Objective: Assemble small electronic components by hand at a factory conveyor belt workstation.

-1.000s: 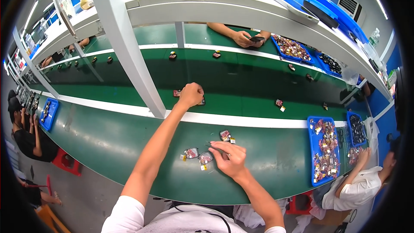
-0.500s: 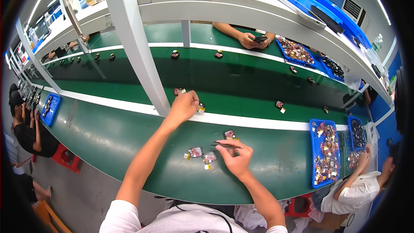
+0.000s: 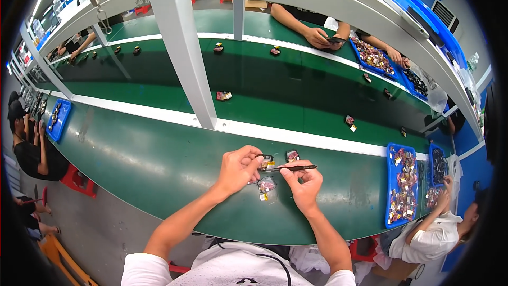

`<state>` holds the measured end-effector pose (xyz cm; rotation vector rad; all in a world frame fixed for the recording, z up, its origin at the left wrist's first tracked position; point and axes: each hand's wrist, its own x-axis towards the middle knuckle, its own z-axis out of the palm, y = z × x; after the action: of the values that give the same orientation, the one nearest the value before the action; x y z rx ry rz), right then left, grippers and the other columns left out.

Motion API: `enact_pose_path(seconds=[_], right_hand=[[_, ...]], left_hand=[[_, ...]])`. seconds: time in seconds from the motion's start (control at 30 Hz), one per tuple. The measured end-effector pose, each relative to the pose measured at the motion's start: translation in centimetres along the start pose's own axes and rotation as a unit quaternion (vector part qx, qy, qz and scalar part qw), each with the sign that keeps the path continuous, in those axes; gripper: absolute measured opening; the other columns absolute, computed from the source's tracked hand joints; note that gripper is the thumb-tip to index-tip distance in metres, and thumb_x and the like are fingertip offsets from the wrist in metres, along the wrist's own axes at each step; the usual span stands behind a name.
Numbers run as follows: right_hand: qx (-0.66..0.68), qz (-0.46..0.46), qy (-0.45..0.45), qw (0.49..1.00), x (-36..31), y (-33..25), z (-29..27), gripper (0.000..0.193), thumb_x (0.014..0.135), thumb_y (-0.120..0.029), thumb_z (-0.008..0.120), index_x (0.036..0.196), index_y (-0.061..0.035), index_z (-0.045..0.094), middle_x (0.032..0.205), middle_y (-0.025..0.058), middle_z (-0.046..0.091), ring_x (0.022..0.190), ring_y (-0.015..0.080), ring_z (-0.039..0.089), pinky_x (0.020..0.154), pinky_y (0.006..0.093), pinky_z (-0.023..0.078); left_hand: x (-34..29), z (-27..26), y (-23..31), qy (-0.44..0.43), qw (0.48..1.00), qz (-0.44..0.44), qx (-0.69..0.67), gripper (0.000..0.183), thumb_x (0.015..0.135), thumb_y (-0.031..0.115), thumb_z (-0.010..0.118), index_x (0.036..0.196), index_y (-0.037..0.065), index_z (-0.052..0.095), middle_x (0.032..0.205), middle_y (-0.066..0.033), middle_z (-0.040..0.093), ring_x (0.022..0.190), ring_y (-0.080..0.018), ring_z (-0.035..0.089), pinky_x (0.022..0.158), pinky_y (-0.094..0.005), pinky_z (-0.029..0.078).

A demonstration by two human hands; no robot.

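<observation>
My left hand pinches a small electronic assembly with a dark rim and a yellow label, held just over the green bench. From the other side, my right hand grips black tweezers whose tips reach the assembly; whether they pinch any part of it is too small to tell. Just below, another small assembly with a yellow tag lies on the bench, and something partly covered by my left fingers is beside it. A third assembly rests behind the tweezers.
Beyond a white rail runs a green conveyor belt carrying scattered assemblies. A white post rises at left of centre. A blue tray full of parts stands at right, near a seated co-worker. Opposite, someone's hands hold a phone.
My left hand has come back from the belt's edge to the bench before me, carrying a small assembly. My right hand has shifted slightly right, and its tweezers now meet that assembly.
</observation>
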<state>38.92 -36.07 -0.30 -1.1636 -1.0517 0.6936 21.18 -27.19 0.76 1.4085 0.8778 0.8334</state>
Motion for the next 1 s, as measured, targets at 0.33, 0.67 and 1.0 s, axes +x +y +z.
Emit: enact_pose_path(seconds=[0.33, 0.67, 1.0], right_hand=[[-0.048, 0.005, -0.014, 0.999, -0.3, 0.1, -0.1, 0.014, 0.085, 0.003, 0.075, 0.096, 0.0045, 0.068, 0.088, 0.0067, 0.071, 0.058, 0.0009, 0.050, 0.052, 0.0170, 0.038], [-0.039, 0.032, -0.013, 0.999, -0.1, 0.3, -0.3, 0.010, 0.086, 0.003, 0.076, 0.094, 0.0037, 0.070, 0.080, 0.0016, 0.067, 0.056, -0.0003, 0.047, 0.050, 0.0172, 0.034], [0.102, 0.143, -0.031, 0.984, 0.4, 0.0, -0.5, 0.011, 0.088, 0.008, 0.071, 0.098, 0.0089, 0.067, 0.091, 0.0111, 0.070, 0.083, 0.0138, 0.070, 0.075, 0.0232, 0.057]], left_hand=[[-0.5, 0.7, -0.4, 0.003, 0.998, 0.058, 0.008, 0.014, 0.094, -0.001, 0.064, 0.105, -0.009, 0.063, 0.083, -0.0123, 0.070, 0.060, -0.0137, 0.069, 0.050, -0.0251, 0.056], [-0.7, 1.0, -0.6, -0.001, 0.995, 0.101, 0.021, 0.014, 0.094, -0.001, 0.064, 0.107, -0.008, 0.064, 0.088, -0.0133, 0.070, 0.063, -0.0147, 0.070, 0.053, -0.0261, 0.058], [-0.7, 0.8, -0.8, -0.028, 0.996, 0.089, -0.013, 0.016, 0.094, 0.001, 0.065, 0.108, -0.007, 0.063, 0.089, -0.0124, 0.069, 0.063, -0.0136, 0.069, 0.054, -0.0257, 0.058]])
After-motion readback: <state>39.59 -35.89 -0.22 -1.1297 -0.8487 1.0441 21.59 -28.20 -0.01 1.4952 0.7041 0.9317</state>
